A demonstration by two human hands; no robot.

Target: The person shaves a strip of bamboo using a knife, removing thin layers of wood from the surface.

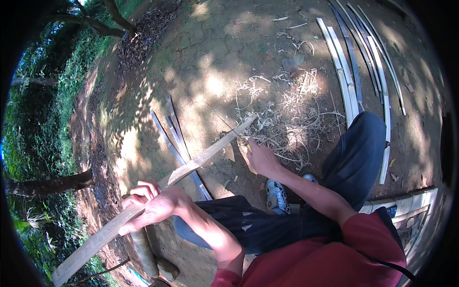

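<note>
A long, flat strip of bamboo or wood (205, 155) slants across the view, its near end at the lower left and its far end near the middle. My left hand (160, 205) is closed around it below its middle. With my right hand (263, 158) I grip a knife (227, 125) by its handle, of which a yellowish bit shows. The knife's thin blade lies across the strip close to the far end; I cannot tell how deep its edge sits. Curly pale shavings (299, 119) cover the ground just beyond my right hand.
Several long split strips (344, 79) lie on the ground at the right, and a few shorter ones (179, 138) left of centre. Round logs (144, 251) lie at the lower left. A slatted wooden piece (413, 203) is at the lower right. Trunks (52, 185) and greenery line the left.
</note>
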